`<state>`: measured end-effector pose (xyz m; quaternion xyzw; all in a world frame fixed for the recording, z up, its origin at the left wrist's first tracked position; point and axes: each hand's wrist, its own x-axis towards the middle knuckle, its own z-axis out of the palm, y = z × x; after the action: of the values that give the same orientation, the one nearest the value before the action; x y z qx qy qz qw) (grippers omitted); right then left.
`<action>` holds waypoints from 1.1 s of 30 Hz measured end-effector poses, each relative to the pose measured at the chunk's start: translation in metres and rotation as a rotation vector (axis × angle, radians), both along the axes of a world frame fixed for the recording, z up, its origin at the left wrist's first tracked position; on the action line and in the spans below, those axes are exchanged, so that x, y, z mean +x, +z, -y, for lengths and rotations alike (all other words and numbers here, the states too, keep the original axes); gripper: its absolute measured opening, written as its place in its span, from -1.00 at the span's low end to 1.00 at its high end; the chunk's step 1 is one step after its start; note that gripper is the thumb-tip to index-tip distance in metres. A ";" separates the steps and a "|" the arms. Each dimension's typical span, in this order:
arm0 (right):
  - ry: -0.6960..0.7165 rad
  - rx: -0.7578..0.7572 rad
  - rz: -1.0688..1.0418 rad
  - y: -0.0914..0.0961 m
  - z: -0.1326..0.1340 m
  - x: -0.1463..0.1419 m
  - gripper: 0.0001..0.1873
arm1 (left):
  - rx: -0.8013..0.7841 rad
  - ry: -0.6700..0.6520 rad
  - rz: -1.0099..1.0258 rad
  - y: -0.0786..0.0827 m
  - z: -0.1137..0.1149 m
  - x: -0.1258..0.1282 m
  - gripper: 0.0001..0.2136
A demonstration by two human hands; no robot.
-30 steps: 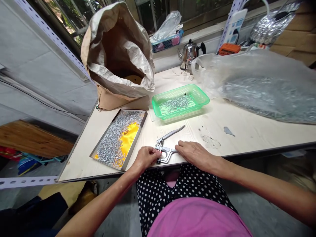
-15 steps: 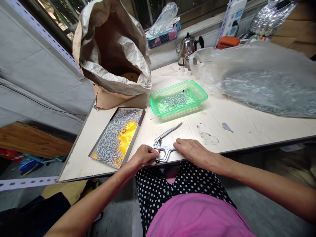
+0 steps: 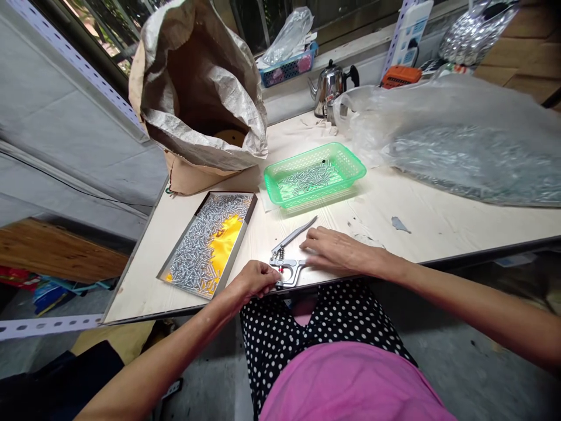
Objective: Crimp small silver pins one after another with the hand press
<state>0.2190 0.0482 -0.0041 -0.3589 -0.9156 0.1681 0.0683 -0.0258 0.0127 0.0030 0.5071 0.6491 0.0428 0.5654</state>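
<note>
A pair of silver hand-press pliers with a coil spring lies at the table's front edge, its handles spread. My left hand is closed in a pinch at the jaw, near a small red part; what the fingertips hold is hidden. At the handle side, my right hand has its fingers apart, near the ends of both handles and partly blurred. Left of the pliers is a shallow box with many small metal pins and a yellow bottom. Behind the pliers, a green plastic basket contains more small metal pieces.
A large open paper sack stands at the back left. A clear plastic bag full of shiny pieces covers the right back. A steel kettle and an orange object are by the window. A grey scrap lies on the table.
My right hand has lifted off the lower handle and moved up toward the upper one, its fingers spreading. My left hand stays pinched at the jaw.
</note>
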 end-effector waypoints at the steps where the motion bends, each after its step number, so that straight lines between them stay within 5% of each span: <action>1: -0.022 0.026 -0.029 -0.003 -0.005 -0.001 -0.75 | -0.004 0.005 -0.003 0.000 -0.001 0.000 -0.70; 5: -0.162 0.220 0.013 -0.021 -0.030 -0.009 -0.76 | -0.017 0.021 -0.022 -0.001 -0.002 0.001 -0.70; 12: -0.090 0.271 0.099 -0.030 -0.063 -0.027 -0.78 | -0.020 0.022 -0.035 -0.001 0.000 0.002 -0.64; 19: -0.056 0.207 0.029 -0.018 -0.056 -0.019 -0.67 | -0.063 0.128 -0.021 -0.002 0.005 0.004 -0.67; 26: 0.078 0.151 0.038 -0.021 -0.042 -0.006 -0.03 | -0.075 0.175 -0.002 -0.002 0.007 0.005 -0.68; 33: 0.039 0.101 0.088 -0.014 -0.035 -0.008 -0.03 | -0.078 0.189 0.009 -0.003 0.008 0.005 -0.66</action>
<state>0.2105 0.0835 -0.0179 -0.3441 -0.9318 0.1072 0.0427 -0.0213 0.0047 -0.0003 0.4209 0.6928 0.0731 0.5810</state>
